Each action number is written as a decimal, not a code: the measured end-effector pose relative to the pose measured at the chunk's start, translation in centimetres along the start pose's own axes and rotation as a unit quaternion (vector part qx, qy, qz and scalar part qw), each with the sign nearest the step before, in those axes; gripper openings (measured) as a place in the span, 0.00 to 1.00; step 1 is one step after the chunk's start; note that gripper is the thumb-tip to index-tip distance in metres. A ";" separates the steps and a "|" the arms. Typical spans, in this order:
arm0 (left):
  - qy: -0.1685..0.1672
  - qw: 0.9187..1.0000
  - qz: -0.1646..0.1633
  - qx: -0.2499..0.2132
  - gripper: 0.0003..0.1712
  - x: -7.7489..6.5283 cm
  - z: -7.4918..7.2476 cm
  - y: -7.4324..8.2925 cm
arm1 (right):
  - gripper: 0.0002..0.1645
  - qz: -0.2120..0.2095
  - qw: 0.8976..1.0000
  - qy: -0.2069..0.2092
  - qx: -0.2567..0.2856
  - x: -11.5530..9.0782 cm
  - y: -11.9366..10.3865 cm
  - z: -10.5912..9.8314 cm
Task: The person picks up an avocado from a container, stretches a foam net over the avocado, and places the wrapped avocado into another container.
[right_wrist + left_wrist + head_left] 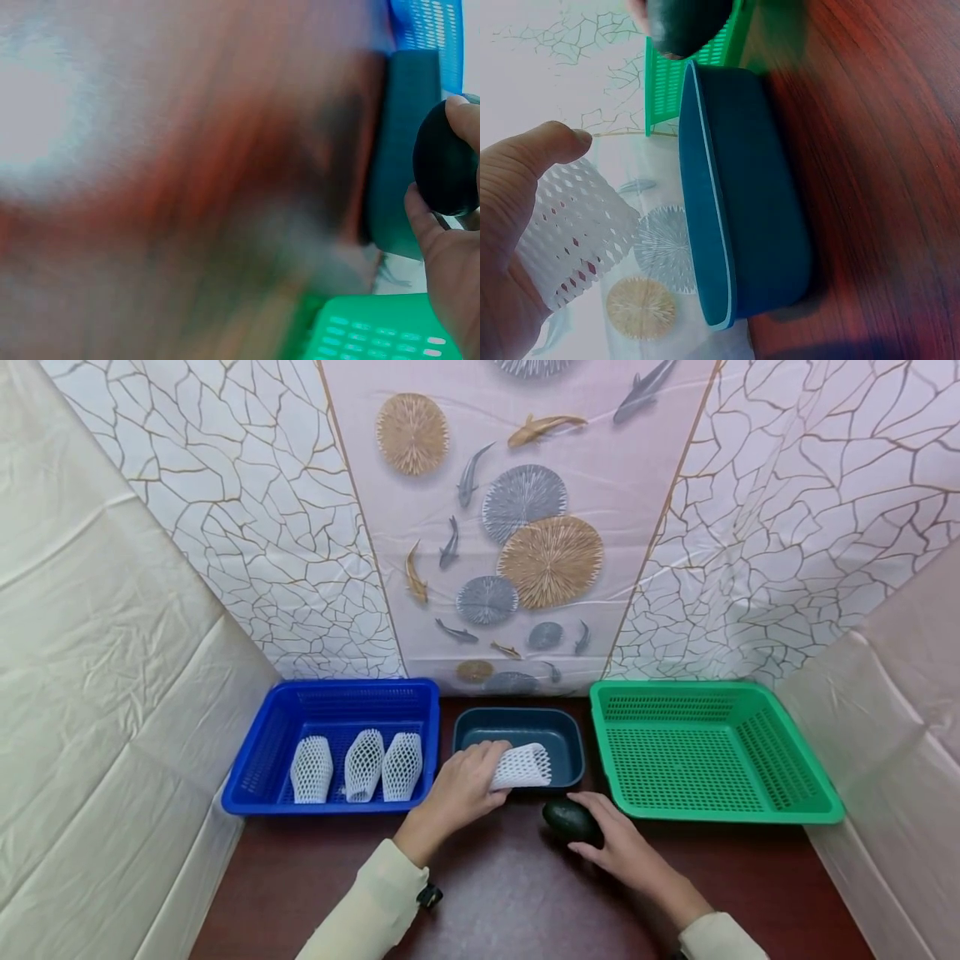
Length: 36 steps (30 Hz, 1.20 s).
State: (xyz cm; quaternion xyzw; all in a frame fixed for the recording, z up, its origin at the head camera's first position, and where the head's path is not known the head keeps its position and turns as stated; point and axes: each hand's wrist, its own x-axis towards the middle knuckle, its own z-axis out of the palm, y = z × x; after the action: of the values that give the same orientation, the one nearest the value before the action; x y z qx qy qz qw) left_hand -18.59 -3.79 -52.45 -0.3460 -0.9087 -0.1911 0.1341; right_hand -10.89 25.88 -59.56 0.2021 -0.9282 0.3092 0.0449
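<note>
My left hand [467, 783] grips a white foam net sleeve [523, 767], its open end pointing right over the dark teal tray [517, 717]. In the left wrist view the sleeve [577, 232] sits between thumb and palm. My right hand [618, 845] holds a dark green avocado [572, 821] between thumb and fingers, in front of the tray's right corner. The right wrist view shows the avocado [444, 161] pinched, part of it hidden by the hand. A gap lies between the sleeve and the avocado.
At the left stands a blue basket [258, 743] with several white foam net sleeves, one of them [311, 770] near its middle. A green basket [720, 817] stands at the right. Both sit on the dark red-brown table [510, 893], against patterned cloth walls [187, 468].
</note>
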 end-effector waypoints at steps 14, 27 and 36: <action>0.003 1.000 -0.008 -0.006 0.36 0.0 -0.5 -0.1 | 0.48 -0.019 1.000 -0.001 0.003 2.3 -3.3 -4.3; -0.007 1.000 -0.011 0.010 0.36 0.1 -0.5 0.1 | 0.50 -0.056 0.997 0.040 -0.035 3.8 -3.9 -8.2; -0.021 1.000 0.003 0.023 0.37 0.4 -0.3 0.3 | 0.49 -0.053 0.998 0.021 -0.033 4.8 -4.9 -9.4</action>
State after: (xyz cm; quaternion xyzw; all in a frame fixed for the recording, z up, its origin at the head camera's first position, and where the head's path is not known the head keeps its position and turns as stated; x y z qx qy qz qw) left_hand -18.64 -3.51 -52.02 -0.3496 -0.9144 -0.1628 0.1232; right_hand -13.67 26.18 -48.28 0.2426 -0.9249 0.2795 0.0876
